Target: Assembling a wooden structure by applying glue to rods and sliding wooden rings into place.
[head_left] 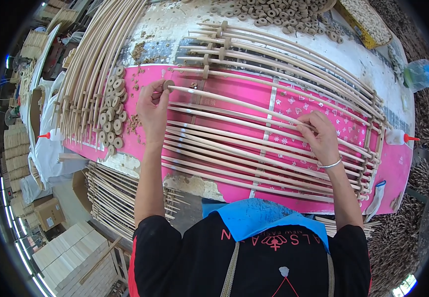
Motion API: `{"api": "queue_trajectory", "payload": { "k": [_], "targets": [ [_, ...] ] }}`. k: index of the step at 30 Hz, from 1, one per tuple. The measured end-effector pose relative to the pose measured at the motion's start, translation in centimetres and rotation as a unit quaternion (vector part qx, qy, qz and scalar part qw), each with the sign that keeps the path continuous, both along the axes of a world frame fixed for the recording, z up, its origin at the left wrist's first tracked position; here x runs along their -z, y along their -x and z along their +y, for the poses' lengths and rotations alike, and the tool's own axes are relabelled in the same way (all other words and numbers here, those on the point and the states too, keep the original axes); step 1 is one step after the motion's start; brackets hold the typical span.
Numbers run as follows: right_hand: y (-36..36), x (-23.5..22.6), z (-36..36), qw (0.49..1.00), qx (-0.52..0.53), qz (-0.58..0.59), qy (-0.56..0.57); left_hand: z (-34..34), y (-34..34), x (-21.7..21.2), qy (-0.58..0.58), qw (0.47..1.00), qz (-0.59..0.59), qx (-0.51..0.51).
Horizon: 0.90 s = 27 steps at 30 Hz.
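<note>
One rod (pixel 234 101) — between both hands (pixel 152 104) (pixel 321 137)

Rods (pixel 234 144) lie on the table (pixel 165 29), rings (pixel 110 121) to their left, a bottle (pixel 395 137) right.

At the lower left of the frame I have a brown cardboard box (pixel 49 214) on the floor, with a stack of pale blocks or boards (pixel 68 250) below it. White plastic sheeting (pixel 46 161) hangs at the left, beside tan stacked bundles (pixel 16 158) near the rim, and bright strip lights (pixel 13 218) run down the lower left edge. At the upper right I see a yellow-sided tray (pixel 351 21) of small pale pieces; below it sits a clear, greenish plastic container or bag (pixel 420 75).
</note>
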State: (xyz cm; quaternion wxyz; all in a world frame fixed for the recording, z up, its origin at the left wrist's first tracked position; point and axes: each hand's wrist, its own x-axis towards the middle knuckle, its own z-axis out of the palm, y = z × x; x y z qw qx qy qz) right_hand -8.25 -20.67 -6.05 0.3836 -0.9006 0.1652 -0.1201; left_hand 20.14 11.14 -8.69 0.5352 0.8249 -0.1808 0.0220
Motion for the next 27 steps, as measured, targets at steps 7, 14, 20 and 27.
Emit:
{"api": "queue_trajectory", "payload": {
  "k": [7,14,20,27],
  "targets": [
    [-0.4,-0.6,-0.2,0.998,-0.013,-0.015,0.054,-2.0,1.8,-0.8,-0.017,0.999,-0.037,0.024],
    [-1.9,-0.6,-0.5,0.998,-0.008,-0.039,0.045,-3.9,3.1,-0.8,-0.061,0.995,-0.076,0.032],
    [-2.1,0.5,-1.3,0.987,-0.019,-0.04,0.154,-5.0,3.6,-0.4,-0.07,0.994,-0.082,0.035],
    [-2.4,1.2,-1.5,0.997,-0.004,0.012,0.073,-5.7,3.9,0.3,-0.113,0.989,-0.095,0.03]
  ]
}}
